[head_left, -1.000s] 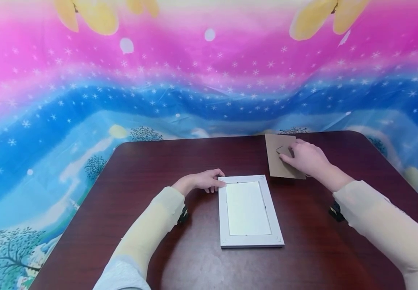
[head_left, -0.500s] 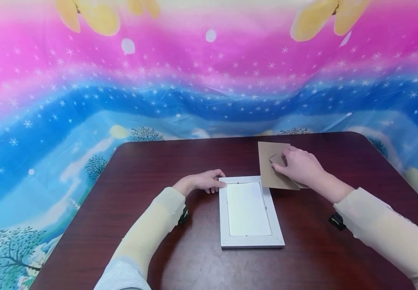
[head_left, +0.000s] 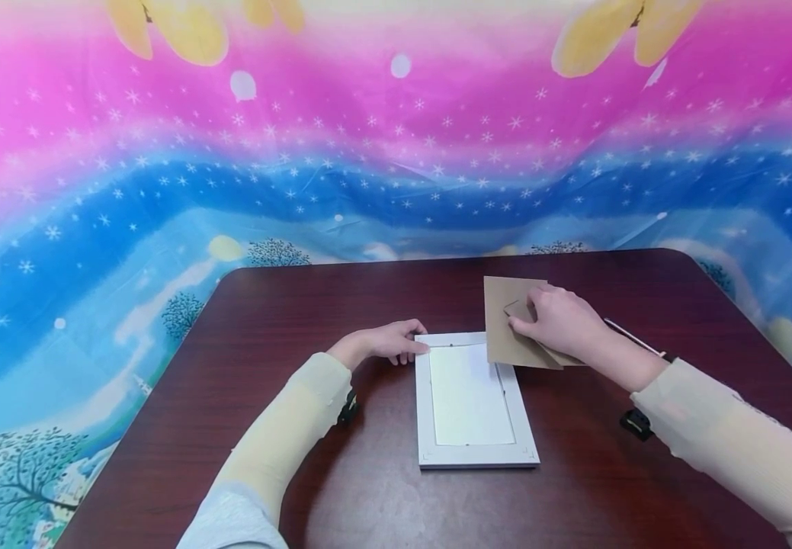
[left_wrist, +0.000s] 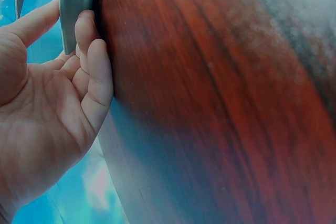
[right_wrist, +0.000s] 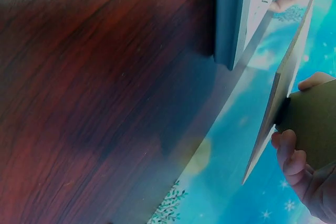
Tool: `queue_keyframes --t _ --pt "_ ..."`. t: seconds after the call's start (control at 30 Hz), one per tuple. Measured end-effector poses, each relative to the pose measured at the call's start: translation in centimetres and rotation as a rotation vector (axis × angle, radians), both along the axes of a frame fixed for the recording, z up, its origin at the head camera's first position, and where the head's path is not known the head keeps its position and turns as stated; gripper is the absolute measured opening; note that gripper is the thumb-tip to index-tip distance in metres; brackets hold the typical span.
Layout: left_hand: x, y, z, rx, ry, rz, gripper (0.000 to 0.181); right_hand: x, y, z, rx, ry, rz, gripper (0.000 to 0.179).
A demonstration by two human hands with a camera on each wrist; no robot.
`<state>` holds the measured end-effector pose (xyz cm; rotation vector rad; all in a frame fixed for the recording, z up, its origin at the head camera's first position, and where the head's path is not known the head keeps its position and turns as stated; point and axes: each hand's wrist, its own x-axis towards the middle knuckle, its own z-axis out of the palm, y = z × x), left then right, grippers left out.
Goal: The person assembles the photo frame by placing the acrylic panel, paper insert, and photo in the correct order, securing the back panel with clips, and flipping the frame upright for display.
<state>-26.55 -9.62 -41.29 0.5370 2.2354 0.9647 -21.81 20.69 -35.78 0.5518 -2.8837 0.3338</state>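
A white picture frame lies face down on the table, a white sheet filling its opening. My left hand grips its far left corner, thumb over the edge and fingers beside and under it. With my right hand I hold a brown frame backing board by its fold-out stand. The board is tilted and overlaps the frame's far right corner in the head view. In the right wrist view the fingers and thumb curl round the stand leg, with the board's edge raised above the frame.
The dark reddish wooden table has rounded far corners. A thin, light stick-like object shows behind the right forearm. Behind the table hangs a colourful cloth with snowflakes and trees.
My right hand has brought the backing board left and toward me, from beyond the frame to over its far right corner. The stick-like object has come into view. The left hand has stayed put.
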Motion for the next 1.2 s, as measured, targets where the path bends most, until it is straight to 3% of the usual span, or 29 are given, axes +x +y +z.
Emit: queue_keyframes --t 0.53,1.2 --pt "-0.2 0.1 -0.1 -0.005 0.012 0.004 0.028 2.6 -3.5 -1.1 -0.005 -0.028 0.123 0.037" --pt "0.1 0.1 -0.2 0.001 0.024 0.009 0.026 5.7 -7.1 -2.6 0.012 -0.078 0.147 0.037"
